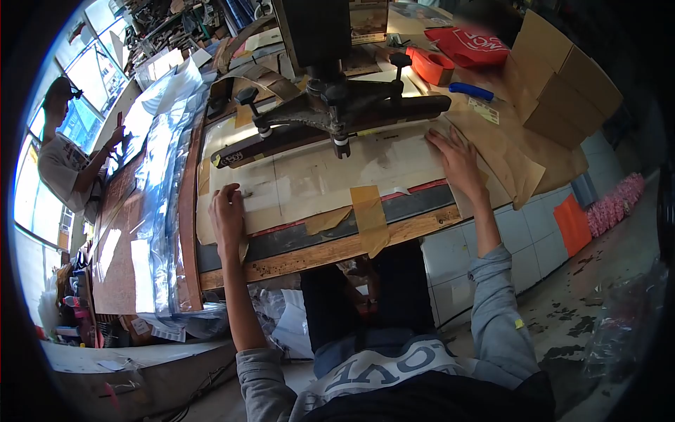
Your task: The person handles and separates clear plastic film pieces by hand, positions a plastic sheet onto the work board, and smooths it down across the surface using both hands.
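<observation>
A pale flat sheet [302,176] lies on the worktable under a black press head [330,130] with a long bar. At the sheet's left end is my left hand [227,214], its fingers curled in and pressed together against the surface; whatever may be in them is hidden. My right hand [455,162] lies on the right end of the sheet with its fingers stretched out, close to the end of the bar. Brown tape [369,219] runs from the sheet over the wooden front edge [415,226] of the table.
Clear plastic sheeting [165,176] covers a side surface on the left, where another person [67,158] stands. To the right are an open cardboard box [562,84], a blue-handled tool [471,91], an orange tape roll [430,67] and a red bag [470,46].
</observation>
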Demonstrator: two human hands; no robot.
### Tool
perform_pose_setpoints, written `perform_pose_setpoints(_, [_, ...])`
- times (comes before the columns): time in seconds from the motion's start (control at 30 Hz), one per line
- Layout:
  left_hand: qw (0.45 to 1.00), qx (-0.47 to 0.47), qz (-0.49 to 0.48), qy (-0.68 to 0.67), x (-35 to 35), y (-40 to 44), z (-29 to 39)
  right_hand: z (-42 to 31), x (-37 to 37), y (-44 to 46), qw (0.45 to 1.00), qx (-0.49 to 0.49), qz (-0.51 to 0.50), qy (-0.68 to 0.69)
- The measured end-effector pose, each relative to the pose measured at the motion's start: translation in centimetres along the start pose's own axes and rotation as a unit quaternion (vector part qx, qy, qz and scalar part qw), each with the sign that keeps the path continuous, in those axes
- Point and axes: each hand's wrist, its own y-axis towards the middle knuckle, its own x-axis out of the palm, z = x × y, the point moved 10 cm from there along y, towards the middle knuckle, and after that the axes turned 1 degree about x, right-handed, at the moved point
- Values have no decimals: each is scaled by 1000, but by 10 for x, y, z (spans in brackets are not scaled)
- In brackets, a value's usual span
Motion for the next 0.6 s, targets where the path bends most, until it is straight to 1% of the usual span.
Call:
perform_pose_setpoints(0.13, [999,-3,-26,-21,11,10,-7,4,4,11,999,-14,30,-19])
perform_pose_setpoints(0.27, [999,2,-41,-29,12,15,-5,3,0,14,998,-8,31,-50])
perform_pose_setpoints(0.43, [998,-18,-32,-56,18,13,-25,-4,-5,17,994,-4,32,-103])
perform_pose_setpoints(0.53, [999,-26,-35,-25,10,11,-15,-6,-5,18,995,-31,35,-90])
perform_pose_setpoints(0.6, [999,-40,-32,-5,0,10,-4,-8,-1,19,997,-58,13,-46])
